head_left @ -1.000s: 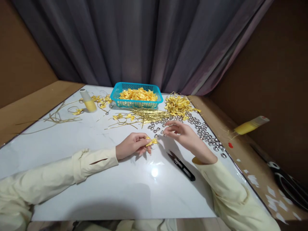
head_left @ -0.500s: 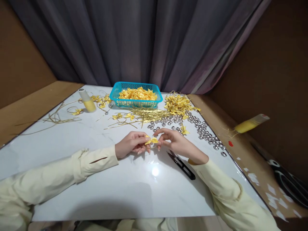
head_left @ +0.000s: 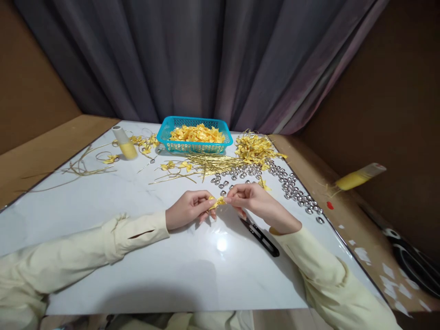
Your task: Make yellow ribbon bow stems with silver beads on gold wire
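Note:
A small yellow ribbon bow is held between my two hands over the white marbled table. My left hand pinches its left side between thumb and fingers. From the right, my right hand pinches the bow's other end with thumb and forefinger. The fingers partly hide the bow, and I cannot make out any wire on it. Black thread snips lie just below my right hand. Beyond the hands, silver beads are scattered beside a bundle of gold wire ties.
A teal basket of yellow bows stands at the back. Right of it sits a heap of wired bows. A yellow-filled bottle stands at left; another bottle and big scissors lie on the right ledge.
My right hand has closed in on the bow and now pinches its right end. The bow looks turned and bunched. My left hand keeps its hold almost in place.

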`<state>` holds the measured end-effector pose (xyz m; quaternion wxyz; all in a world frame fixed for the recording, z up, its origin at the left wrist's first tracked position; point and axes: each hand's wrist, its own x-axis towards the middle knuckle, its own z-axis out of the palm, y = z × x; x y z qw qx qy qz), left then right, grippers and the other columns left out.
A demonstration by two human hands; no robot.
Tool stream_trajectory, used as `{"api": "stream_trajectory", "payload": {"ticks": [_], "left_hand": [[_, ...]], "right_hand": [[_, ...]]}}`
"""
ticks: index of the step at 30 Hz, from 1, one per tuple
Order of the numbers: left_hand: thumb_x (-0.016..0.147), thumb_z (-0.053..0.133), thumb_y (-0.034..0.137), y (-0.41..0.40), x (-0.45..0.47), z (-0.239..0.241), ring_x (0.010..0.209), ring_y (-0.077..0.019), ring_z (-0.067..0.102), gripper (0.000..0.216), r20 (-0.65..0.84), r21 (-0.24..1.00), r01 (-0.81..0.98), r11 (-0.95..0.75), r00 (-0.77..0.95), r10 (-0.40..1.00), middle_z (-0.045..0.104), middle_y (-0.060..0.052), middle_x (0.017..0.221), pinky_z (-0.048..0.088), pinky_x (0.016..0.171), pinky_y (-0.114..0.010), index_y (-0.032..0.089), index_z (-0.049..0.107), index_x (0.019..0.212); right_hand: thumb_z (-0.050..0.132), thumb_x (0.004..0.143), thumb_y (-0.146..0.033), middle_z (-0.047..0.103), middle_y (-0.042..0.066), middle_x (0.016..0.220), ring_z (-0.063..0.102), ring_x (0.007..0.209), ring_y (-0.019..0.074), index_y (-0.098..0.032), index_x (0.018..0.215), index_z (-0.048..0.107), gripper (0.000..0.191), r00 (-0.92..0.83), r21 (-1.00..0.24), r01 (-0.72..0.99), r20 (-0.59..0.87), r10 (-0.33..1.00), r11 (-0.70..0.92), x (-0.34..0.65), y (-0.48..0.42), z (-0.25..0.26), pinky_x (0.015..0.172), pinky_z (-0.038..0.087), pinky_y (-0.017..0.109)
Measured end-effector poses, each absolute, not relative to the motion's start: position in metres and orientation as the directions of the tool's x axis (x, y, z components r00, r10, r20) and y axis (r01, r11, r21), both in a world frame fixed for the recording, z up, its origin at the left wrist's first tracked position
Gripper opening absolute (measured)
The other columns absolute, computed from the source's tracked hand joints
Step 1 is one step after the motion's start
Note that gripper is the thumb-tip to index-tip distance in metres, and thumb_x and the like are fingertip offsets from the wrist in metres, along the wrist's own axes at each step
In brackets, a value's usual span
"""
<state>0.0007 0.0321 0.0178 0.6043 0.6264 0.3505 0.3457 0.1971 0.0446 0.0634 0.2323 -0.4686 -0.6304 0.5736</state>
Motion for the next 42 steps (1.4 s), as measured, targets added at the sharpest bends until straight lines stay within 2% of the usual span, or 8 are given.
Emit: {"api": "stream_trajectory", "payload": {"ticks": [7, 11, 15, 24, 29, 32, 36, 42], "left_hand": [[0.088, 0.046, 0.039, 0.028, 0.001, 0.017, 0.041, -0.0062, 0.047, 0.032, 0.146, 0.952, 0.155, -0.263, 0.524, 0.839, 0.061, -0.002, 0.059, 0.04, 0.043, -0.018, 0.011, 0.057, 0.077], [0.09, 0.042, 0.035, 0.027, -0.001, 0.017, 0.039, -0.0076, 0.048, 0.031, 0.206, 0.888, 0.252, -0.384, 0.529, 0.823, 0.052, 0.002, 0.047, 0.041, 0.044, -0.018, 0.01, 0.059, 0.081], [0.091, 0.04, 0.032, 0.025, -0.001, 0.017, 0.039, -0.0077, 0.05, 0.029, 0.268, 0.825, 0.309, -0.473, 0.523, 0.809, 0.055, 0.002, 0.048, 0.042, 0.045, -0.017, 0.012, 0.06, 0.083], [0.09, 0.042, 0.021, 0.024, -0.001, 0.016, 0.059, -0.0097, 0.062, 0.021, 0.43, 0.674, 0.364, -0.643, 0.513, 0.743, 0.071, -0.004, 0.078, 0.047, 0.059, -0.017, 0.015, 0.062, 0.087], [0.09, 0.043, 0.021, 0.024, -0.002, 0.013, 0.056, -0.0102, 0.06, 0.02, 0.49, 0.595, 0.408, -0.692, 0.498, 0.715, 0.07, -0.005, 0.074, 0.045, 0.055, -0.018, 0.015, 0.061, 0.085], [0.09, 0.043, 0.021, 0.024, -0.002, 0.013, 0.056, -0.0106, 0.059, 0.02, 0.513, 0.574, 0.412, -0.708, 0.493, 0.702, 0.07, -0.005, 0.073, 0.045, 0.055, -0.019, 0.015, 0.061, 0.084], [0.09, 0.043, 0.02, 0.024, -0.002, 0.014, 0.059, -0.0111, 0.06, 0.02, 0.528, 0.576, 0.409, -0.708, 0.476, 0.704, 0.07, -0.006, 0.075, 0.046, 0.057, -0.019, 0.015, 0.061, 0.085], [0.09, 0.044, 0.021, 0.024, 0.0, 0.016, 0.057, -0.0098, 0.057, 0.019, 0.528, 0.596, 0.434, -0.676, 0.422, 0.737, 0.067, -0.004, 0.071, 0.044, 0.057, -0.018, 0.014, 0.06, 0.082]], "right_hand": [[0.062, 0.069, -0.029, 0.043, -0.008, 0.038, 0.034, 0.033, 0.0056, -0.015, 0.069, 0.062, 0.014, -0.459, -0.926, 0.358, -0.286, 0.841, -0.119, 0.198, 0.046, 0.056, 0.038, 0.023, 0.021], [0.063, 0.07, -0.03, 0.041, -0.008, 0.037, 0.031, 0.033, 0.005, -0.015, 0.071, 0.066, 0.015, -0.485, -0.925, 0.365, -0.289, 0.825, -0.109, 0.197, 0.045, 0.055, 0.038, 0.02, 0.022], [0.064, 0.069, -0.032, 0.039, -0.008, 0.037, 0.028, 0.034, 0.0048, -0.014, 0.07, 0.069, 0.018, -0.499, -0.922, 0.376, -0.29, 0.816, -0.098, 0.195, 0.043, 0.056, 0.038, 0.019, 0.022], [0.069, 0.066, -0.035, 0.037, -0.007, 0.044, 0.023, 0.043, 0.0045, -0.014, 0.068, 0.072, 0.021, -0.516, -0.917, 0.394, -0.277, 0.81, -0.063, 0.193, 0.043, 0.05, 0.041, 0.015, 0.022], [0.07, 0.065, -0.038, 0.041, -0.007, 0.043, 0.026, 0.042, 0.0043, -0.015, 0.067, 0.071, 0.024, -0.536, -0.914, 0.401, -0.294, 0.791, -0.068, 0.191, 0.042, 0.051, 0.041, 0.018, 0.021], [0.07, 0.065, -0.042, 0.047, -0.006, 0.041, 0.036, 0.04, 0.0058, -0.015, 0.067, 0.071, 0.028, -0.561, -0.921, 0.383, -0.298, 0.772, -0.077, 0.191, 0.042, 0.051, 0.043, 0.028, 0.021], [0.069, 0.067, -0.044, 0.065, 0.002, 0.063, 0.054, 0.057, 0.0117, -0.015, 0.069, 0.071, 0.029, -0.556, -0.925, 0.379, -0.248, 0.793, -0.024, 0.193, 0.044, 0.052, 0.059, 0.042, 0.025], [0.061, 0.076, -0.035, 0.069, 0.004, 0.081, 0.058, 0.068, 0.0145, -0.016, 0.082, 0.07, 0.021, -0.49, -0.883, 0.464, -0.193, 0.85, 0.067, 0.198, 0.046, 0.061, 0.064, 0.043, 0.027]]}}
